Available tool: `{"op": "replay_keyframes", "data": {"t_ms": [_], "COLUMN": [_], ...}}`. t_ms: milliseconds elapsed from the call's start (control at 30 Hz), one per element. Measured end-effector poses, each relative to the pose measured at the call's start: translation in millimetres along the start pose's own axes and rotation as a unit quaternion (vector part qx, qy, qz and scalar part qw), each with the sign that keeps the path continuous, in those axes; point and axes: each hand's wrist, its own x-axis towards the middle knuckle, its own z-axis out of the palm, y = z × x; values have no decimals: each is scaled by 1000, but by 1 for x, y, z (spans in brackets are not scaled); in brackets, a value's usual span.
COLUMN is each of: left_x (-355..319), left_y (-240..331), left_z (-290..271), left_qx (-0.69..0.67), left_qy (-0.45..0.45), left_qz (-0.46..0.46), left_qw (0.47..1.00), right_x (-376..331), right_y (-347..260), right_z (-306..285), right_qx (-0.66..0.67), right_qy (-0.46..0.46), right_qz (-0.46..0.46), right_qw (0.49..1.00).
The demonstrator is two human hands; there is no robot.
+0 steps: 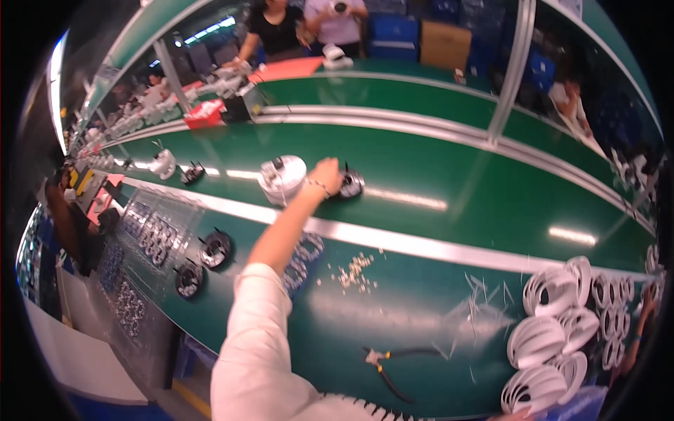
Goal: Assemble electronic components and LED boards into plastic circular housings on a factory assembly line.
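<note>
My left hand (327,176) reaches forward over the green conveyor belt, its fingers closed at the edge of a black round part (352,184) with a silvery inside. Just left of it stands a white round housing (282,179) with a small dark piece on top. Only a sliver of my right hand (518,415) shows at the bottom edge, by the stacked white rings (537,342); its fingers are hidden. Below my left forearm, blue ring-shaped parts (303,258) are partly covered. Two more black round parts (215,249) lie on the workbench to the left.
Pliers (379,358) with black-and-yellow handles lie open on the green bench (421,316). Small pale pieces (358,272) and clear strips (481,309) are scattered there. A metal rail (435,248) divides bench from belt. Co-workers (277,28) stand across the line.
</note>
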Motion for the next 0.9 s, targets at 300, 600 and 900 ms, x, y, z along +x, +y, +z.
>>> {"op": "replay_keyframes", "data": {"t_ms": [300,600,900], "left_x": [20,-69,-238], "left_y": [43,100,140], "left_z": [-8,-65,-127], "left_qx": [-39,-304,-512], "left_qy": [-41,125,-70], "left_qz": [-145,-3,-12], "left_qw": [988,944,856], "right_x": [-29,-36,3], "right_y": [-9,-73,-64], "right_z": [44,57,61], "right_qx": [-229,-485,-533], "right_qy": [28,-137,-198], "right_qz": [-302,-454,-483], "right_qw": [925,735,666]}}
